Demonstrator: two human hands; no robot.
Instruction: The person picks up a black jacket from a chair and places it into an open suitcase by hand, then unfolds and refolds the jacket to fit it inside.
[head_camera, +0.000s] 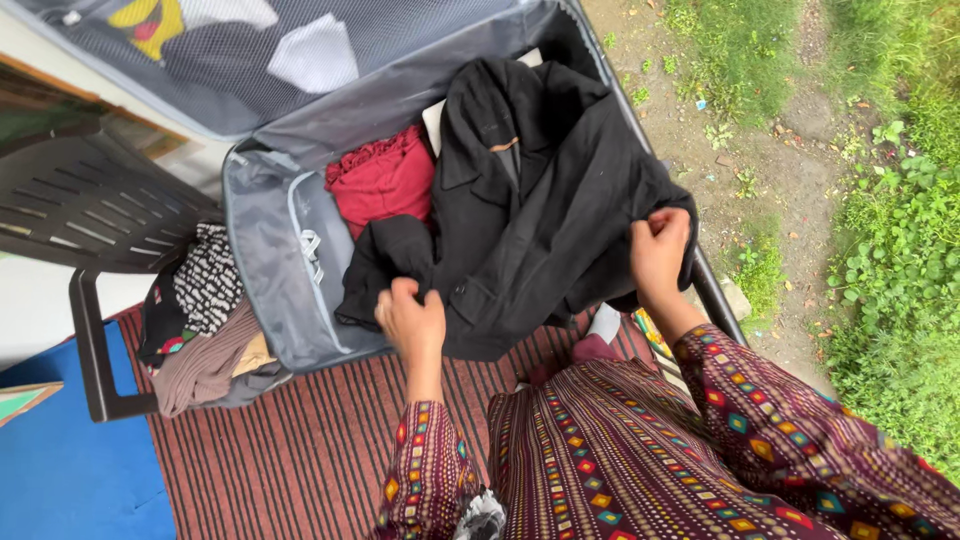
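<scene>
The person is bent over an open grey suitcase (262, 262) that lies on a striped red mat (300, 450), and both hands are on a black coat (520, 200) spread across the case's right half. The left hand (411, 322) has its fingers curled shut on the coat's near left edge, close to the case's near rim. The right hand (658, 250) is at the coat's right side, fingers bent and pinching a fold of the black cloth where it spills over the case's right wall. The coat's collar points toward the far end, by the raised mesh-lined lid (300, 60). Just left of the coat, inside the case, a red garment (385, 180) lies bunched up. Outside the case on the left, a heap of clothes (200, 330), black-and-white patterned on top and brown beneath, rests on the seat edge of a dark plastic chair (80, 220). Grass (890, 250) and bare dirt lie to the right
</scene>
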